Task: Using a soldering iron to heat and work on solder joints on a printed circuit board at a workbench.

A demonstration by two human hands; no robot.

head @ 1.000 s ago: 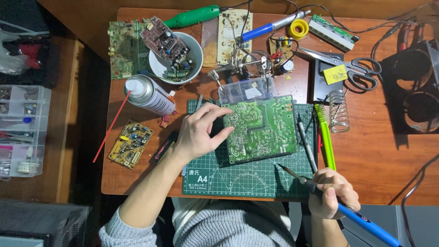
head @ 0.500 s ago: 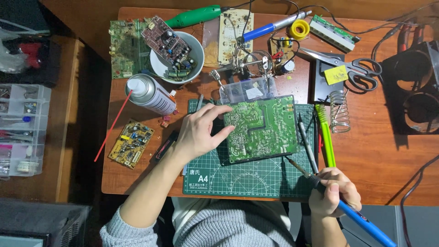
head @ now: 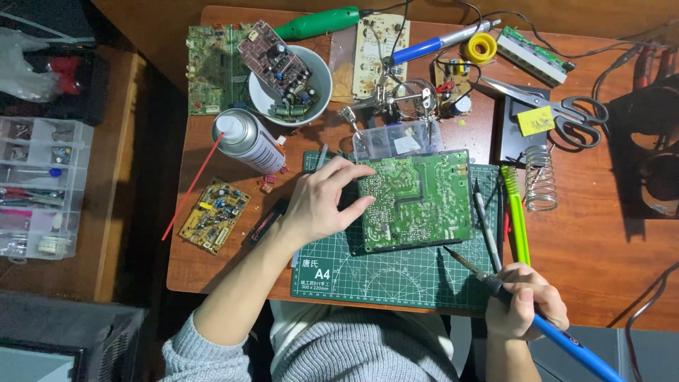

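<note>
Left hand (head: 322, 201), fingers spread and flat, presses on the left edge of a green circuit board (head: 416, 200) lying solder side up on a green cutting mat (head: 396, 272). Right hand (head: 525, 302) is closed in a pen-like grip around a blue-handled soldering iron (head: 537, 315); its tip points up and left, just off the board's lower right corner and above the mat, not touching either as far as the view shows.

Beside the board on the right lie dark probes or tweezers (head: 486, 226) and a green-handled tool (head: 516, 226). Further right stand a coiled iron stand (head: 541, 177) and scissors (head: 566, 110). Above the board sit a clear parts box (head: 396, 139) and a helping-hands clamp (head: 403, 99). To the left, on the wooden table (head: 594, 247), are a spray can with a red straw (head: 247, 141), a white bowl (head: 322, 85) holding another board, and a small yellow board (head: 213, 216).

Risks, as a judgement: the tip near the mat could scorch it if lowered short of the board; the left fingers lie close to the soldered face and could be burned if the iron travels left; the spray can stands near a heated tool.
</note>
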